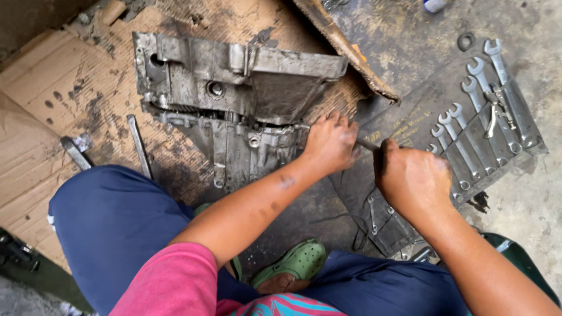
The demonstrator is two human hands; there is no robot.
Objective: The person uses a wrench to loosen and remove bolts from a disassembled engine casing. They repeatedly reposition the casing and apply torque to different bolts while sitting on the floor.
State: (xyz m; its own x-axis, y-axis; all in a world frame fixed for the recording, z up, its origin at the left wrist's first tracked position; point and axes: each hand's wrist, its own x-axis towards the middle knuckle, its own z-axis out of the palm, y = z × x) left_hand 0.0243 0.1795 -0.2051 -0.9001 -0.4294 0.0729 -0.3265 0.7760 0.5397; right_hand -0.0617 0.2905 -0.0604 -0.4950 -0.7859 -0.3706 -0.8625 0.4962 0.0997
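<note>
A grimy grey metal engine casing (pixel 234 99) lies on oil-stained cardboard (pixel 70 88) in front of my knees. My left hand (pixel 331 142) rests against the casing's right edge, fingers curled around the front end of a thin metal tool (pixel 367 144). My right hand (pixel 413 181) is closed around the same tool's handle, just right of the left hand. The tool's tip is hidden between my left hand and the casing.
A dark tool roll (pixel 468 134) with several spanners lies at the right on the concrete. A flat metal bar (pixel 139 146) and a hammer-like tool (pixel 75 151) lie on the cardboard at the left. A ring (pixel 466 41) sits at the top right. My green sandal (pixel 295 263) is between my legs.
</note>
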